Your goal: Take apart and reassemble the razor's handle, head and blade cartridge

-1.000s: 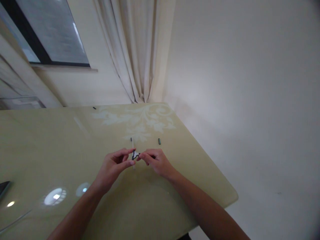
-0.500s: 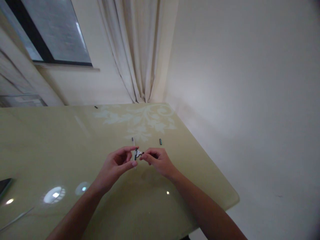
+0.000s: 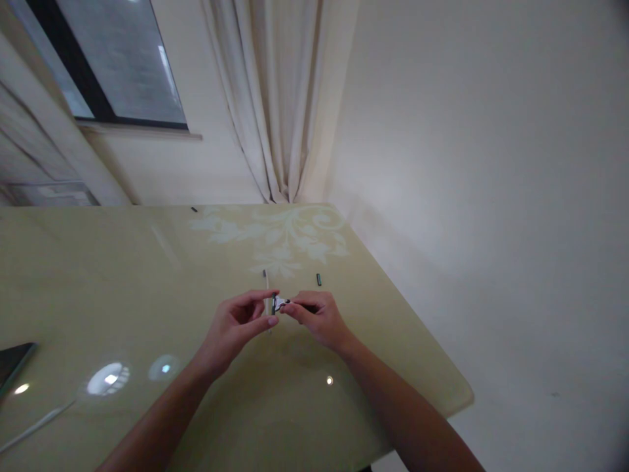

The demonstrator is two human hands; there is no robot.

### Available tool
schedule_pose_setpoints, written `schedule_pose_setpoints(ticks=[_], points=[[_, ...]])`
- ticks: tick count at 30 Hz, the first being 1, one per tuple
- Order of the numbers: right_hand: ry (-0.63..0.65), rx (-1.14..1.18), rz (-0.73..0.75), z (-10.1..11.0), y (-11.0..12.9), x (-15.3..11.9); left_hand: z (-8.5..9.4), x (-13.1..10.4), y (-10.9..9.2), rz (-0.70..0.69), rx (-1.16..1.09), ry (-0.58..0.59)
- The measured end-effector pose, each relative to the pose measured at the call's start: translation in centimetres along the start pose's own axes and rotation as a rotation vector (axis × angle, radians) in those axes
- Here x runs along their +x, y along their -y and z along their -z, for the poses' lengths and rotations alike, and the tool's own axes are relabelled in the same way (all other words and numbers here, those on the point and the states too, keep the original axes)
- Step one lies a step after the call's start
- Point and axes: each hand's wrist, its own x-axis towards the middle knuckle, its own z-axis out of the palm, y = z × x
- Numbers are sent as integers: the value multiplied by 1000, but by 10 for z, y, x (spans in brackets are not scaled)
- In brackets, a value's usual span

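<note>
Over the table, my left hand pinches the dark head of a small razor between thumb and forefinger, one at each end. My right hand is closed on the razor's handle, just behind its pale neck. Most of the handle is hidden in the fingers. Beyond and partly behind my left fingertips lies a white toothbrush with a dark head. A small dark rectangular piece, similar to a razor cartridge, rests on the table past my right hand.
The glossy pale-green table has a white leaf pattern at its far corner. Another small dark piece lies by the far edge. At left are a dark flat device and a white cable. A wall stands beyond the right edge.
The whole view has shifted slightly, so the table items and both hands sit a little further right. The hands keep the same hold on the razor.
</note>
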Motion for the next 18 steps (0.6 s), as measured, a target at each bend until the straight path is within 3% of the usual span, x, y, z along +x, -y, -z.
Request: schedule_pose_setpoints(ticks=[6, 13, 18], points=[[-35, -7, -3, 1, -3, 0, -1, -1, -5, -11, -48, 65], [-44, -35, 63, 1, -4, 0, -4, 0, -3, -46, 40, -27], [-47, -14, 71, 2, -6, -1, -6, 1, -3, -30, 17, -20]])
